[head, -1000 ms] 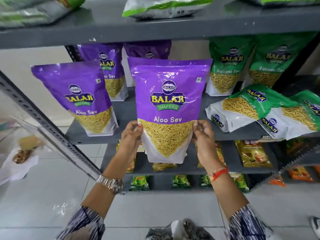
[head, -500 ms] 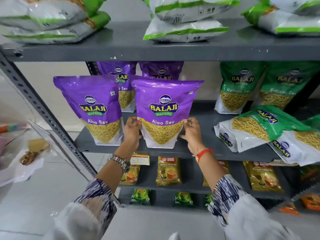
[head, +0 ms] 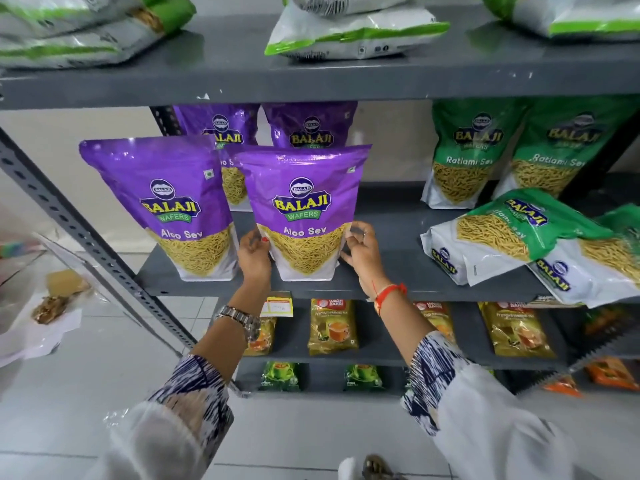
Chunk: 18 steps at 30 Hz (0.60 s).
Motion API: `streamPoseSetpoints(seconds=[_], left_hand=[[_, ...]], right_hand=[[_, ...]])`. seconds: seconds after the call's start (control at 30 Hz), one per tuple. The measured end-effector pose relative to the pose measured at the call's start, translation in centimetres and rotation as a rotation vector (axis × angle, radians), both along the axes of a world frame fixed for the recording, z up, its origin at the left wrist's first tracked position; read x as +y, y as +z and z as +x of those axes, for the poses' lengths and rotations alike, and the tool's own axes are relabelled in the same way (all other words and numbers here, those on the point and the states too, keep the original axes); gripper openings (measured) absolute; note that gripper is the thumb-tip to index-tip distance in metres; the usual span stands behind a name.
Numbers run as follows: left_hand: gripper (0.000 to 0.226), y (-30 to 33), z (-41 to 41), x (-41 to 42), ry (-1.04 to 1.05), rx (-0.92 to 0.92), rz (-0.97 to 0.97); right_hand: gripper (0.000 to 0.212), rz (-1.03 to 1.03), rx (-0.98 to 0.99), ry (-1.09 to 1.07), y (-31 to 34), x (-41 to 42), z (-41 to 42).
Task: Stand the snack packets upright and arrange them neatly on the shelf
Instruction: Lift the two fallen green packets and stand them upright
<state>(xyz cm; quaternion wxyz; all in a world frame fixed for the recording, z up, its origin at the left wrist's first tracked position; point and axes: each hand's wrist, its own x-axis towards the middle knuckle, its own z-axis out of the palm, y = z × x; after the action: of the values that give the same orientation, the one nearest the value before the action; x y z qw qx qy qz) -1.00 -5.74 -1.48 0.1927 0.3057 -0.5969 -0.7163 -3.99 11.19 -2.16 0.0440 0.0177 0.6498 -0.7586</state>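
Observation:
A purple Aloo Sev packet (head: 301,216) stands upright on the grey middle shelf (head: 391,268), close beside another upright purple packet (head: 166,209) on its left. My left hand (head: 254,252) pinches its lower left edge and my right hand (head: 358,249) grips its lower right edge. Two more purple packets (head: 311,128) stand behind, partly hidden. Further right, two green Ratlami Sev packets (head: 464,157) stand upright at the back. In front of them, green packets (head: 502,237) lie flat and overlapping, one hanging over the shelf's front edge (head: 595,271).
The top shelf carries several white-and-green packets lying flat (head: 356,32). Lower shelves hold yellow tea packets (head: 332,327) and small green ones (head: 280,375). A slanted perforated rack post (head: 86,244) runs at the left. Bare shelf lies between the purple and green groups.
The purple packet went from being held in front of the rack to standing on the middle shelf beside the left purple packet. Both hands stayed at its lower edges.

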Motion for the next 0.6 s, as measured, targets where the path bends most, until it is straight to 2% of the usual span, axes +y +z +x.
streamPoseSetpoints(seconds=[0.1, 0.2, 0.3, 0.37, 0.4, 0.5, 0.6], left_hand=[[0.033, -0.9, 1.8, 2.4, 0.18, 0.023, -0.084], [0.029, -2.3, 3.0, 5.8, 0.245, 0.027, -0.056], [0.024, -3.6, 3.5, 10.2, 0.147, 0.003, 0.044], [0.01, -3.8, 3.2, 13.6, -0.015, 0.028, 0.133], [0.013, -3.6, 2.6, 15.2, -0.101, 0.037, 0.149], [0.024, -2.7, -0.3, 18.8, -0.29, 0.015, -0.076], [0.039, -1.5, -5.2, 22.0, -0.44, 0.056, -0.392]], right_hand=[[0.035, 0.006, -0.024, -0.047, -0.5, 1.0, 1.4], [0.036, -0.009, -0.044, -0.192, -1.1, 3.4, 3.3], [0.028, 0.017, 0.027, -0.395, -1.5, 7.1, 5.1], [0.021, 0.176, 0.098, -0.53, -1.6, 10.7, 5.4], [0.018, 0.252, 0.118, -0.59, -1.5, 12.5, 5.2], [0.015, 0.389, 0.13, -0.775, -1.6, 17.6, 3.7], [0.016, 0.324, 0.004, -0.851, -2.1, 21.6, 1.8]])
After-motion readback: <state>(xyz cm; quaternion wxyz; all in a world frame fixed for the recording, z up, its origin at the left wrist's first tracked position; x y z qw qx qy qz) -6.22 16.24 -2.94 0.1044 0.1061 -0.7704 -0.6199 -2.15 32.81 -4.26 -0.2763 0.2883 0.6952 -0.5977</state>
